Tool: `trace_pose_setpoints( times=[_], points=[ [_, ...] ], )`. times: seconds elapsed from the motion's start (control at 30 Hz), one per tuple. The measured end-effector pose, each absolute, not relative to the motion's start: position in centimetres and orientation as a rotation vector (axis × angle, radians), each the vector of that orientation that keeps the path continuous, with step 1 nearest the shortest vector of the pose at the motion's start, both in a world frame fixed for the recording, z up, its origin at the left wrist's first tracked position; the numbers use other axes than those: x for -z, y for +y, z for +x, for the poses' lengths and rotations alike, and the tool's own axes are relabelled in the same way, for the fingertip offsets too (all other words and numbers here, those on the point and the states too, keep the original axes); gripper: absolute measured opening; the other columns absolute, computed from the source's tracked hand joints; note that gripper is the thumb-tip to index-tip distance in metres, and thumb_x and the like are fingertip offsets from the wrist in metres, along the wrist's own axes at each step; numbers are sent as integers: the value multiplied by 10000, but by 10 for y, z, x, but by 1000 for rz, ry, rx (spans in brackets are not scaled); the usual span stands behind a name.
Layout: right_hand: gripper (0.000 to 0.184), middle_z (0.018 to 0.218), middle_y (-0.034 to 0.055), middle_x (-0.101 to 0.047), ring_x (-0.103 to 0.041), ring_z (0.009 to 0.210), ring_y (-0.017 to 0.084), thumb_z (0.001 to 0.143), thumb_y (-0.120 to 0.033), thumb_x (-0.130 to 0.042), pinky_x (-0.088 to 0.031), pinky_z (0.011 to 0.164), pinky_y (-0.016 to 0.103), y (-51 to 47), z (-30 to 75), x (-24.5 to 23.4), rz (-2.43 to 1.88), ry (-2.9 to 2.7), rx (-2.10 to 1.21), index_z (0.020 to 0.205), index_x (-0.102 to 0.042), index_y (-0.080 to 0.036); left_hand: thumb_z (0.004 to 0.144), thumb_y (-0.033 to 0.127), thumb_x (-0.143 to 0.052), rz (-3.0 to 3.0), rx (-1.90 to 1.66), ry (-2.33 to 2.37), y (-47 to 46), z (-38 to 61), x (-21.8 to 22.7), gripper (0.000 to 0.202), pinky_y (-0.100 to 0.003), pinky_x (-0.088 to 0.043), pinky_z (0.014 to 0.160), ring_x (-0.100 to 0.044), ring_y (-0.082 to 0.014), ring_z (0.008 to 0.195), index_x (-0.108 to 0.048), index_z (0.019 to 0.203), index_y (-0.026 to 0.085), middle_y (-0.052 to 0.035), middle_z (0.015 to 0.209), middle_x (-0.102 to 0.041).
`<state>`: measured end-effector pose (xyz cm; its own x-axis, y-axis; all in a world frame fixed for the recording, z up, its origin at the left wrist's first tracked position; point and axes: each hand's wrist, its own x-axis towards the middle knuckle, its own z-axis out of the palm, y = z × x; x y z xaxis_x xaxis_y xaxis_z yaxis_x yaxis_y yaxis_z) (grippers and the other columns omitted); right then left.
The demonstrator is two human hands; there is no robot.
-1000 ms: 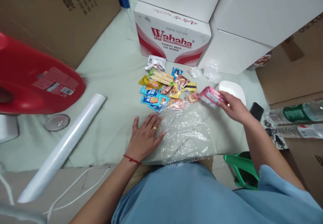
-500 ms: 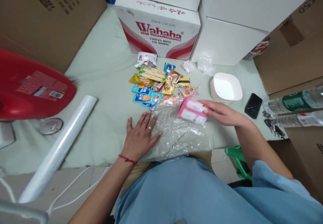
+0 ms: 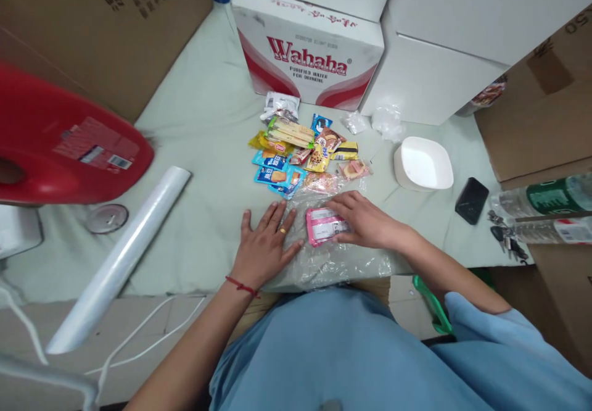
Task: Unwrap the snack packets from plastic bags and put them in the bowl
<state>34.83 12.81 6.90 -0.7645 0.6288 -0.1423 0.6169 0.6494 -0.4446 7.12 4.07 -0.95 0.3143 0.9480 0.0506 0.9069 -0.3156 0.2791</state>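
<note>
A sheet of clear plastic film [image 3: 342, 268] lies at the table's front edge. My left hand [image 3: 263, 241] rests flat with fingers spread, its thumb on the film's left side. A small pink-and-white packet [image 3: 319, 226] lies low over the film, and my right hand [image 3: 363, 220] grips its right end between thumb and fingers. What the packet contains cannot be made out. Just behind the film sits a pile of wrapped snacks: blue sachets [image 3: 277, 173], a pack of pale sticks [image 3: 291, 132], a yellow packet [image 3: 318, 158] and a round wrapped biscuit [image 3: 354, 169].
A white bowl [image 3: 423, 164] and a black phone-like object [image 3: 472, 201] stand right, near keys [image 3: 509, 238] and plastic bottles [image 3: 555, 196]. Leftward are a film roll [image 3: 124, 257] and a red jug [image 3: 69, 139]. Behind stands a Wahaha carton [image 3: 309, 59].
My right hand has moved left and lowered the pink-and-white packet onto the middle of the film. My left hand stays flat on the film's left side. The camera view has shifted slightly.
</note>
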Motion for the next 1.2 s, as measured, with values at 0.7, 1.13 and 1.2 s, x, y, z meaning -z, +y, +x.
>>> trace_pose_setpoints(
  times=[0.7, 1.13, 1.2],
  points=[
    [722, 1414, 177, -579, -486, 1259, 354, 896, -340, -763, -438, 1074, 527, 107, 349, -52, -1145, -2770, -629, 1536, -468, -186, 1011, 519, -535, 2372, -401, 1689, 41, 71, 11, 706, -754, -45, 1260, -399, -389, 1554, -376, 1644, 249, -171, 1709, -355],
    [759, 1450, 182, -559, -500, 1305, 351, 867, -270, -787, -411, 1128, 539, 103, 351, -26, -1146, -2685, -729, 1551, -465, -198, 989, 329, -598, 2238, -749, 1985, 18, 37, 17, 633, -609, -390, 1201, -440, -380, 1528, -430, 1587, 206, -232, 1638, -453],
    [766, 1450, 184, -559, -501, 1308, 353, 866, -276, -798, -417, 1135, 546, 104, 351, -24, -1140, -2682, -728, 1552, -468, -189, 941, 205, -607, 2324, -862, 1923, 10, 38, 10, 676, -616, -347, 1234, -377, -364, 1570, -418, 1589, 249, -202, 1655, -437]
  ],
)
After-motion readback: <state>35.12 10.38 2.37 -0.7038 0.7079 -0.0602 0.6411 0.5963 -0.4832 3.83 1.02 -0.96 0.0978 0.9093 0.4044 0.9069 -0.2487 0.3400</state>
